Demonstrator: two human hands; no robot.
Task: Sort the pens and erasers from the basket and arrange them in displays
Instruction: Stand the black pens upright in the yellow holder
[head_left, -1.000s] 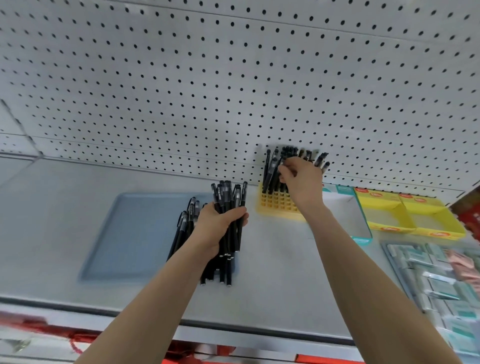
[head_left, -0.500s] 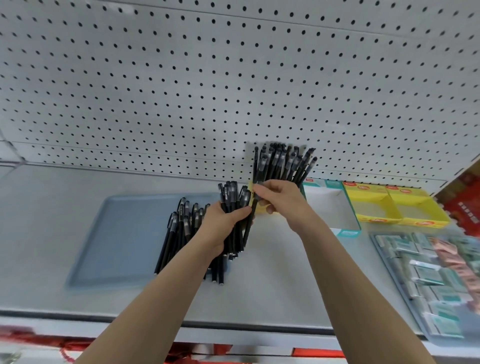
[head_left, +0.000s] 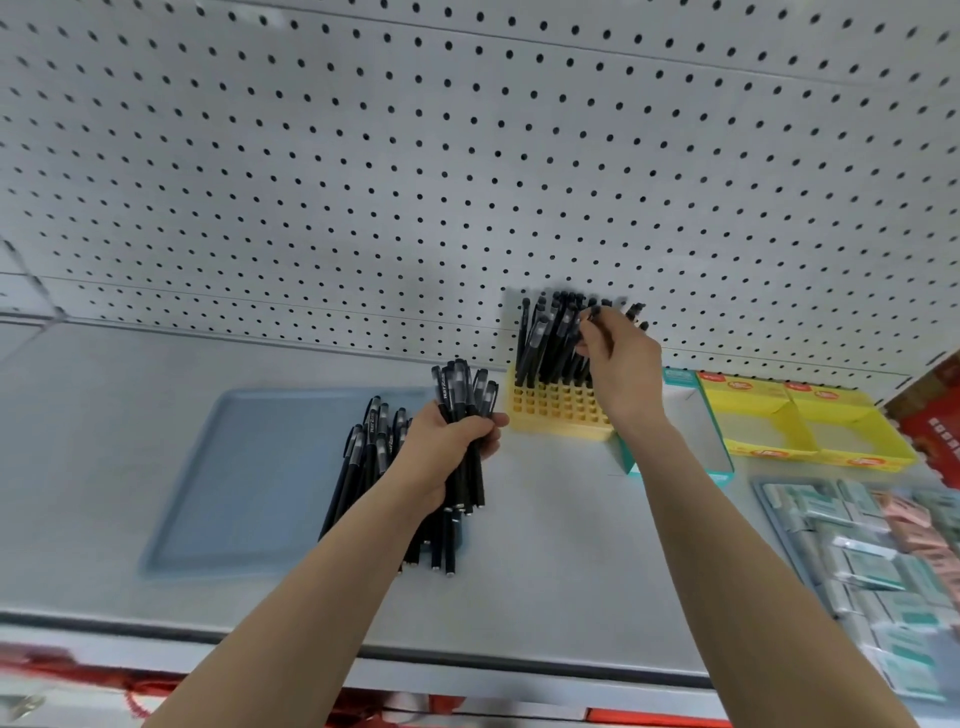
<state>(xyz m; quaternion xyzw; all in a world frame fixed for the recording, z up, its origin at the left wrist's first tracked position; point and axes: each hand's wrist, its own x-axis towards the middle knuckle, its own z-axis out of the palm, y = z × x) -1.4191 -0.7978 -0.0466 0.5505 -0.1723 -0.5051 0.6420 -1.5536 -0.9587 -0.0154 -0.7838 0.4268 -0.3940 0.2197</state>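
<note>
Blue tray (head_left: 249, 467): lies on the shelf, with loose pens (head_left: 363, 457) on its right part.
Left hand (head_left: 447, 447): the grip is clamped round a bundle of pens (head_left: 462, 384), held upright.
Yellow holder (head_left: 556, 408): stands by the pegboard, with standing pens (head_left: 545, 338) in its back rows.
Right hand (head_left: 623, 369): the grip pinches one pen top (head_left: 595, 310) at the holder.
Erasers (head_left: 872, 545): packed at far right.

Location type: retail shop, stationery aisle — perforated pegboard back panel (head_left: 363, 182), grey metal shelf (head_left: 561, 571), yellow display cartons (head_left: 779, 451), rows of packaged erasers (head_left: 872, 566).
</note>
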